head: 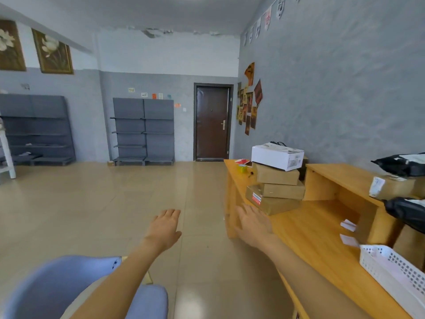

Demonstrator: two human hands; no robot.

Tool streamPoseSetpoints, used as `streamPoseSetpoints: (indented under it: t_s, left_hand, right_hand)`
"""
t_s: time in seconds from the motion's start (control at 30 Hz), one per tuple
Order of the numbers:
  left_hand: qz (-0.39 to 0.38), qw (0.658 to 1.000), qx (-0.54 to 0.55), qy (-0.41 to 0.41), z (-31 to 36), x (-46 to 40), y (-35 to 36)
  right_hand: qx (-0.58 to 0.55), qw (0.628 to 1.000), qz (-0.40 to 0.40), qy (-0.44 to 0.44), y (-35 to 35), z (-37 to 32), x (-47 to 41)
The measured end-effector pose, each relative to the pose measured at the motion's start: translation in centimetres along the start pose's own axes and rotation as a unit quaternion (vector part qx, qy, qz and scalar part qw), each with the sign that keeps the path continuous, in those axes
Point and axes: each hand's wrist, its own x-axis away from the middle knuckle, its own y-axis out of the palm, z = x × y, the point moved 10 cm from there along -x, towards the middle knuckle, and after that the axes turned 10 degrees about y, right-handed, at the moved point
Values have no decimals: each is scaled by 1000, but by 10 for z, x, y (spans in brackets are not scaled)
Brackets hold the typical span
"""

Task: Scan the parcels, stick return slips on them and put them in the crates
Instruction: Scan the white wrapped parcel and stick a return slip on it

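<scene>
Both hands are out in front of me with nothing in them: my left hand hangs flat over the floor, fingers straight and together, and my right hand reaches with relaxed fingers toward the near corner of the wooden desk, close to the parcels but, as far as I can tell, not touching them. The stack of parcels stands on the desk's far end: a white box on top, brown cartons under it, the lowest brown carton skewed out toward my hand. More parcels, black bags among them, lie on the raised shelf to the right. A white crate sits at the desk's near right edge. I judge the step to be fetching a parcel. I'd take the white box first with both hands, since pulling the bottom carton would likely topple the pile. Small white slips lie near the crate; I see no scanner.
</scene>
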Motion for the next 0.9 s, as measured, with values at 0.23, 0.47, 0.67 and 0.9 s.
streamPoseSetpoints:
  t_s: [0.23, 0.47, 0.67, 0.9]
  left_hand:
    - [50, 992, 42, 104, 11, -142, -19]
    - [8, 979, 51, 197, 59, -249, 35]
    - [-1, 976, 109, 187, 64, -377, 48]
    - [24, 921, 369, 120, 85, -536, 31]
  right_hand:
    - [-13, 995, 42, 90, -14, 33, -84]
    - [-10, 982, -3, 191, 41, 105, -153]
    - [-50, 969, 17, 242, 63, 170, -249]
    - [-371, 848, 79, 371, 62, 285, -353]
